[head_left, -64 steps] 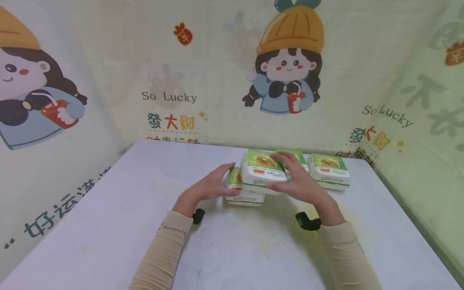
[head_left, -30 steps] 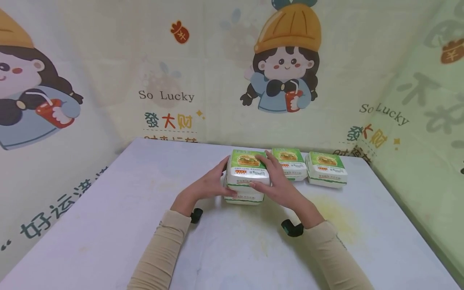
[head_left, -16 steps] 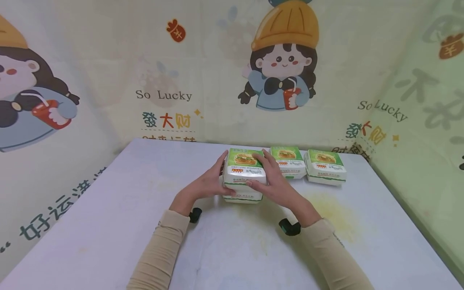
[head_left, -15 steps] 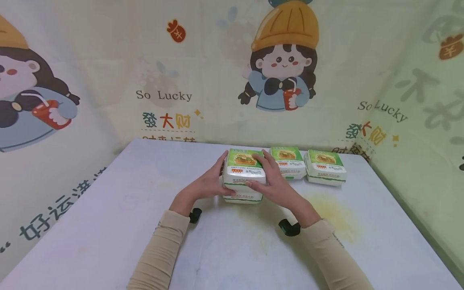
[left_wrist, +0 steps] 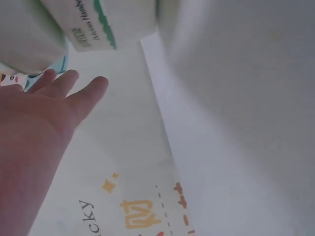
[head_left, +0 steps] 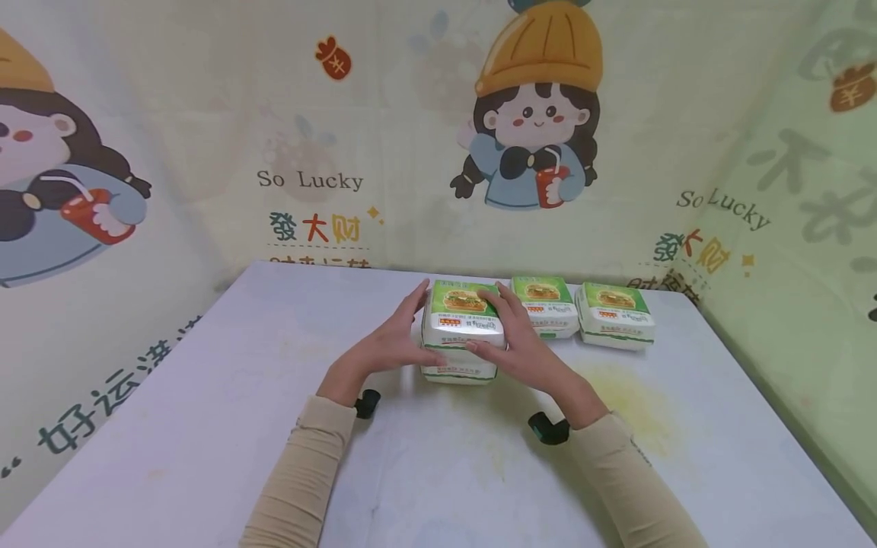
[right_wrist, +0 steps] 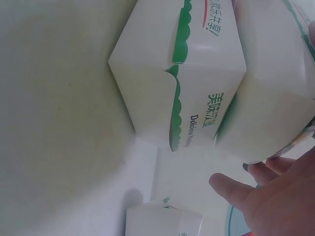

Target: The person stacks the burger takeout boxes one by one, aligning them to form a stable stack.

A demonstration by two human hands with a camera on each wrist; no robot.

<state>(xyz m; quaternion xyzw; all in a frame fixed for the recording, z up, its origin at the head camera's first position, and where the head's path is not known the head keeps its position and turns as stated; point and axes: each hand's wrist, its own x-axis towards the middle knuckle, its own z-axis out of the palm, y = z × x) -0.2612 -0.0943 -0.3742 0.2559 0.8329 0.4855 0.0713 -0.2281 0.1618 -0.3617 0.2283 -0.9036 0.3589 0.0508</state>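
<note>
Two green-and-white hamburger boxes stand stacked at the middle back of the table. My right hand grips the upper hamburger box, thumb at its front and fingers over its right side. Below it, the lower hamburger box shows only its front; in the right wrist view its side faces the camera. My left hand is at the stack's left side with fingers extended. A narrow gap separates most of that hand from the boxes in the head view; its thumb tip overlaps the lower box's front.
Two more hamburger boxes sit at the back right, one just beside the stack and another farther right. The white table meets a printed cloth backdrop along its back edge. A black wrist camera hangs under the right wrist.
My right hand brought the upper box leftward onto the lower one, then stayed there. My left hand, earlier against the lower box, has loosened and shifted slightly left. The head view drifted a little.
</note>
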